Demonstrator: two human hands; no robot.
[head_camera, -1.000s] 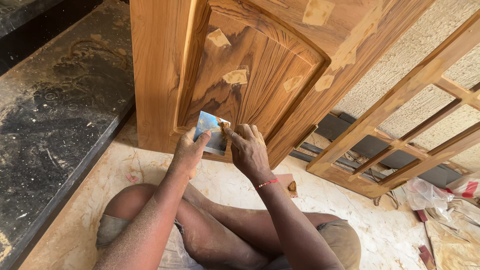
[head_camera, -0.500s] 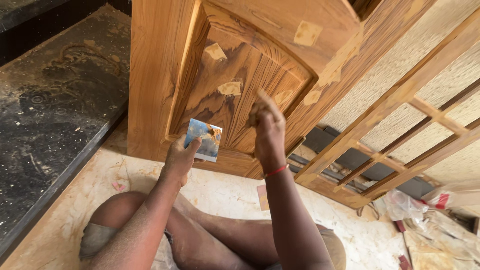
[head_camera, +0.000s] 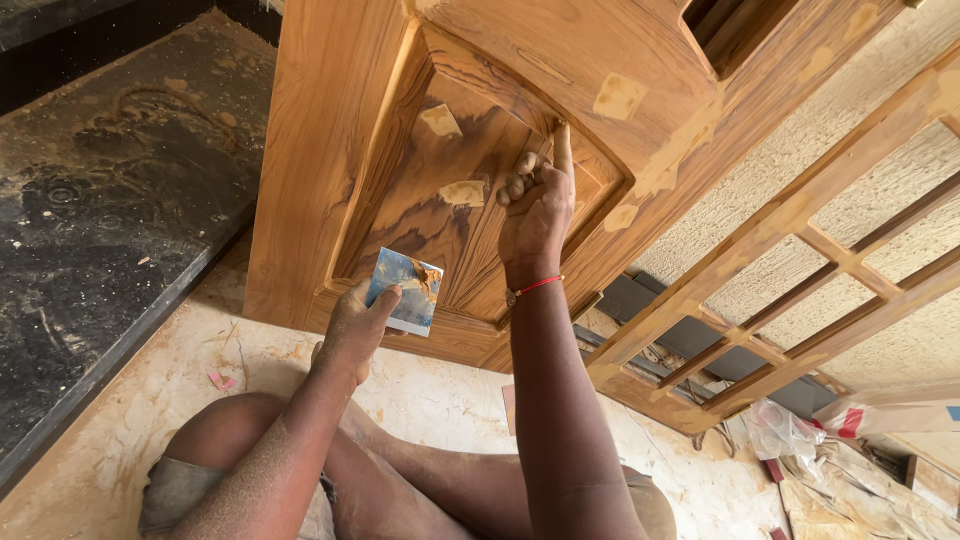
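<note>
A wooden door (head_camera: 330, 140) with a raised grain panel leans in front of me, dotted with pale filler patches (head_camera: 462, 192). My left hand (head_camera: 352, 330) holds a small blue card (head_camera: 405, 291) smeared with tan filler, near the panel's lower edge. My right hand (head_camera: 537, 205), a red thread on its wrist, is raised on the panel. Its index finger presses into the upper moulding groove and the other fingers are curled.
A wooden window frame (head_camera: 800, 260) with several openings leans against the rough wall on the right. A dark dusty slab (head_camera: 90, 220) lies to the left. My bent legs (head_camera: 230, 450) rest on the pale stone floor. Plastic scraps and rags (head_camera: 800, 430) lie at lower right.
My right hand has gone from beside the card up the panel to the upper moulding, index finger extended. The left hand with the card has stayed near the panel's lower edge.
</note>
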